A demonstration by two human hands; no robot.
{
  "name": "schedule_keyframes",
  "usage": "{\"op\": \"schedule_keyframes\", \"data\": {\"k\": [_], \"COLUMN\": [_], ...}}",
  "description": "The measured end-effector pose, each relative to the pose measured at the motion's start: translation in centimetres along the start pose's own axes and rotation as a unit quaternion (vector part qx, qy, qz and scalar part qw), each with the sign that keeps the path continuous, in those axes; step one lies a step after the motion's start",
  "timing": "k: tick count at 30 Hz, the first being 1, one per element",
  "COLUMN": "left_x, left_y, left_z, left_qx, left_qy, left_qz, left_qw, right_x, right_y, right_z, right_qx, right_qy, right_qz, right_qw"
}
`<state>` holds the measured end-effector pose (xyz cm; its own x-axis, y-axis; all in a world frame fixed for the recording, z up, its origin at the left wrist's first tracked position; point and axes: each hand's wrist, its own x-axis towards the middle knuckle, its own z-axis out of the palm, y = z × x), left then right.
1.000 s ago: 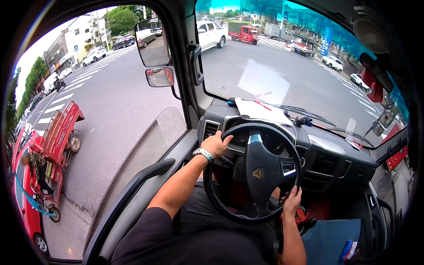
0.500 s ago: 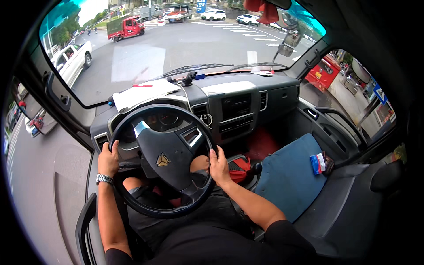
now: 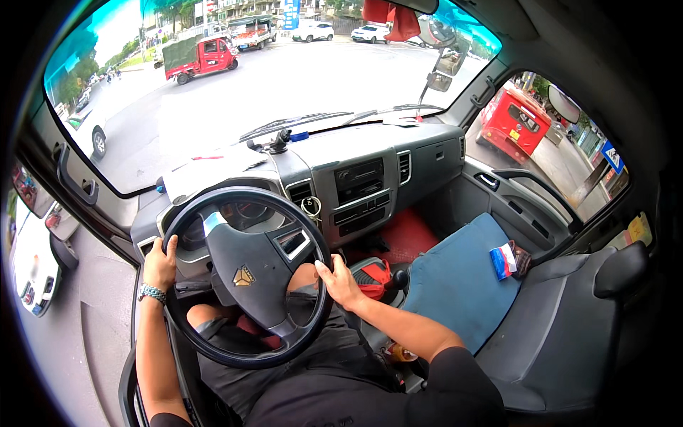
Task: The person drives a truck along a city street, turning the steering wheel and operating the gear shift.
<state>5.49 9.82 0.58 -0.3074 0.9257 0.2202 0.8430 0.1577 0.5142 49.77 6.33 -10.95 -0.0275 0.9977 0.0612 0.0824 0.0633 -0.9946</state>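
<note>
Outside, pickup [image 3: 90, 134] slid leftward; hands [image 3: 160, 266] [image 3: 342, 285] stayed on wheel [image 3: 245, 257].

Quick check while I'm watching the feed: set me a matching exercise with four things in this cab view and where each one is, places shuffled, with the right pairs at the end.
Things
1. Left hand
2. Right hand
3. Blue pad
4. Red vehicle with a green cover

Places
A. Lying on the seat beside the driver
B. On the right side of the steering wheel
C. Outside on the road ahead
D. On the left side of the steering wheel

Pairs: 1-D, 2-B, 3-A, 4-C
</note>
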Motion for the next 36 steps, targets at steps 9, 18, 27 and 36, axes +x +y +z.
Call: {"op": "schedule_keyframes", "data": {"k": [9,18,27,36], "left_x": [6.8,8.1,7.4,5.2], "left_y": [4.7,14.9,19.0,23.7], "left_z": [1.1,2.8,8.9,13.3], "left_qx": [0.093,0.184,0.124,0.107], "left_qy": [-0.021,-0.096,0.024,-0.004], "left_qz": [0.173,0.15,0.329,0.366], "left_qw": [0.98,0.967,0.936,0.925], "right_x": [11.4,3.8,-5.7,-10.8], "right_y": [-9.7,-4.7,-0.9,-1.3], "right_z": [0.5,1.4,6.4,5.3], "right_qx": [-0.115,0.076,0.151,0.205], "right_qy": [-0.141,0.023,0.18,0.12], "right_qz": [-0.021,0.062,0.075,0.164], "right_qw": [0.983,0.995,0.969,0.958]}}
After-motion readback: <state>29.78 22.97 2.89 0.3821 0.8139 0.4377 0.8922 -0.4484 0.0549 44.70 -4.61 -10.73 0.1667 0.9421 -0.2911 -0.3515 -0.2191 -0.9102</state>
